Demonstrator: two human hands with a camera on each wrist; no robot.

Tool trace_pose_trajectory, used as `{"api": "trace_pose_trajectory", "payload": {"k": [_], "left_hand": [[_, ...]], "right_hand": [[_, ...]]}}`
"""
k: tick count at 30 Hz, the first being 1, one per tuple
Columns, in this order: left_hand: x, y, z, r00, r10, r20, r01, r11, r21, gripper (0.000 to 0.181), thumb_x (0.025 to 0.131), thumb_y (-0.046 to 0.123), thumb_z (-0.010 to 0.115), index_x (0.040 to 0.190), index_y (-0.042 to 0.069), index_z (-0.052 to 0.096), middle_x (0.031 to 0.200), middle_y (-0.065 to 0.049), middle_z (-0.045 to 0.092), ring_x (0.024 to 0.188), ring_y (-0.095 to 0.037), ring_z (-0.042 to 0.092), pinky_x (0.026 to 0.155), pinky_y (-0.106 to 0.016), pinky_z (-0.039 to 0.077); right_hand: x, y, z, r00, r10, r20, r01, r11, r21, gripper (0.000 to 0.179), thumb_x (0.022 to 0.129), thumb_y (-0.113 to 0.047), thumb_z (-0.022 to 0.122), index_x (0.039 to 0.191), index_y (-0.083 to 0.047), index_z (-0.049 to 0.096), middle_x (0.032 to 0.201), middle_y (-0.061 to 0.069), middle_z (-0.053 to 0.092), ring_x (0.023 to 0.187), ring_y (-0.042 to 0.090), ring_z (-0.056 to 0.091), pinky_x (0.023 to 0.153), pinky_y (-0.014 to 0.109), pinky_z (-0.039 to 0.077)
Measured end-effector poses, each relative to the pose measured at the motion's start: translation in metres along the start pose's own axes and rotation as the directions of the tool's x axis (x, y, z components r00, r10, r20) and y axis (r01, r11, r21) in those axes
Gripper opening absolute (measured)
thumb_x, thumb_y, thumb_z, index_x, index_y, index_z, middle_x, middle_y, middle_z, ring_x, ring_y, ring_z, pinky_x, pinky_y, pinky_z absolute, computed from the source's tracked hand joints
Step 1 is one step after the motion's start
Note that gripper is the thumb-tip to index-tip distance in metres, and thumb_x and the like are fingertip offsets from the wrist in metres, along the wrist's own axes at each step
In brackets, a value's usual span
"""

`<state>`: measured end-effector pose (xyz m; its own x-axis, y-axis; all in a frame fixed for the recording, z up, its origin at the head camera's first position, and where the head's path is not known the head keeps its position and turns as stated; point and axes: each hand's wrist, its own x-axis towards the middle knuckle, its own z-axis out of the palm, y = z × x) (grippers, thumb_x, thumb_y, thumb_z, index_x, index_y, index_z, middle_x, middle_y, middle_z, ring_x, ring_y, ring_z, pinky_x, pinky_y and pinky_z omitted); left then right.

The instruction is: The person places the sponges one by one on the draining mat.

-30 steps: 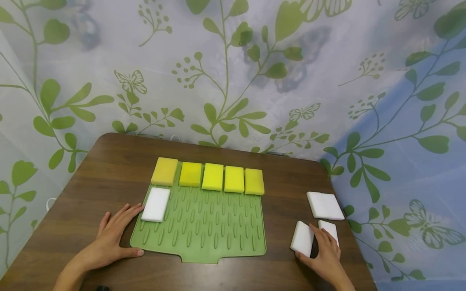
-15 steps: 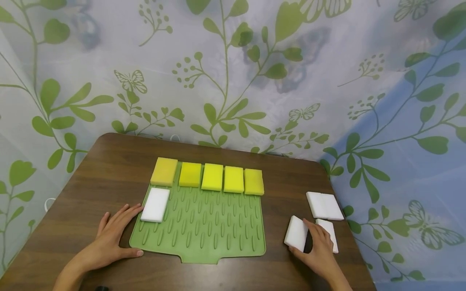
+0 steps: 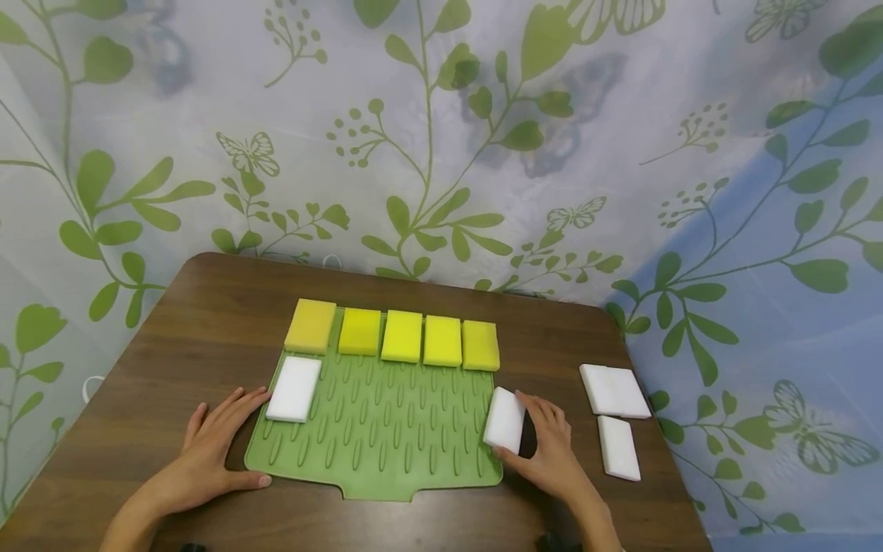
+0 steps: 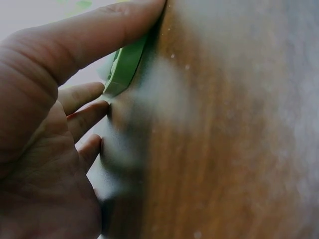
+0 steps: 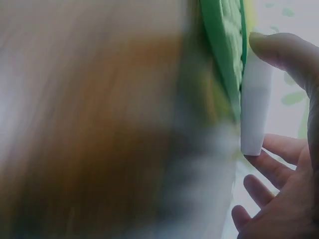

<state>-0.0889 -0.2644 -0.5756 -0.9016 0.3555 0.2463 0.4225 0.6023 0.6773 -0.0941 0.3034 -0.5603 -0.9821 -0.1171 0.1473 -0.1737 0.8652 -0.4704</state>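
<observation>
The right hand (image 3: 545,441) pinches a white sponge (image 3: 505,420) between its thumb and fingertips, at the near right part of the green mat (image 3: 386,429). Whether the sponge's underside touches the mat or hangs just over it, I cannot tell. The left hand (image 3: 210,460) grips nothing; it lies on the table (image 3: 469,521) with its fingers spread and its fingertips at the mat's left edge. Just beyond those fingertips another white sponge (image 3: 294,389) lies flat on the mat, and ahead of both hands runs a row of yellow sponges (image 3: 402,336). Outward of the right hand, a lone white sponge (image 3: 618,448) lies on the table, with a white pair (image 3: 614,391) side by side farther from the person.

The step in hand looks like bringing the held sponge onto the mat. A light pinch on its edges should do, since a sponge likely squashes easily. It is best carried high enough to clear the mat's ridges, turned to match the white sponge near the left hand, and lowered flat. Thumb and fingers should part together so it does not twist. The left hand can steady the mat meanwhile, without nudging the sponge beside it.
</observation>
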Motion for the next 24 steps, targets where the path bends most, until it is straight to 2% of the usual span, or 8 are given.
{"api": "trace_pose_trajectory", "payload": {"k": [6,13,19,24], "left_hand": [[0.000,0.002,0.000,1.000,0.008,-0.004,-0.008,1.000,0.004,0.114,0.074,0.042,0.098,0.167,0.016,0.037,0.169,-0.017,0.042,0.157,0.022,-0.004,0.127,-0.070,-0.015],[-0.001,0.002,0.000,1.000,0.003,-0.005,-0.003,1.000,0.010,0.114,0.074,0.042,0.098,0.167,0.016,0.037,0.170,-0.016,0.041,0.157,0.022,-0.005,0.128,-0.069,-0.016],[-0.001,0.000,0.001,1.000,-0.007,-0.002,0.007,1.000,0.001,0.115,0.074,0.043,0.098,0.168,0.017,0.037,0.166,-0.024,0.044,0.157,0.022,-0.005,0.127,-0.070,-0.016],[0.000,-0.001,0.001,1.000,-0.009,0.000,0.009,1.000,-0.004,0.116,0.074,0.043,0.099,0.168,0.018,0.036,0.165,-0.026,0.043,0.157,0.022,-0.005,0.127,-0.069,-0.017]], "right_hand": [[0.016,-0.027,0.013,0.995,-0.092,0.028,0.092,0.995,0.034,0.103,0.081,-0.055,0.090,0.164,-0.017,0.044,0.158,0.013,0.052,0.143,0.038,0.040,0.107,0.071,0.031],[0.036,-0.065,0.036,0.981,-0.181,0.071,0.178,0.983,0.053,0.102,0.082,-0.060,0.087,0.165,-0.019,0.044,0.160,0.007,0.051,0.144,0.034,0.042,0.111,0.070,0.035],[0.051,-0.097,0.054,0.966,-0.220,0.135,0.213,0.975,0.068,0.102,0.085,-0.068,0.082,0.168,-0.026,0.040,0.164,0.002,0.048,0.148,0.032,0.042,0.115,0.068,0.037],[0.062,-0.124,0.063,0.949,-0.266,0.170,0.258,0.964,0.068,0.101,0.088,-0.070,0.079,0.169,-0.026,0.036,0.164,0.002,0.046,0.147,0.030,0.043,0.115,0.065,0.039]]}}
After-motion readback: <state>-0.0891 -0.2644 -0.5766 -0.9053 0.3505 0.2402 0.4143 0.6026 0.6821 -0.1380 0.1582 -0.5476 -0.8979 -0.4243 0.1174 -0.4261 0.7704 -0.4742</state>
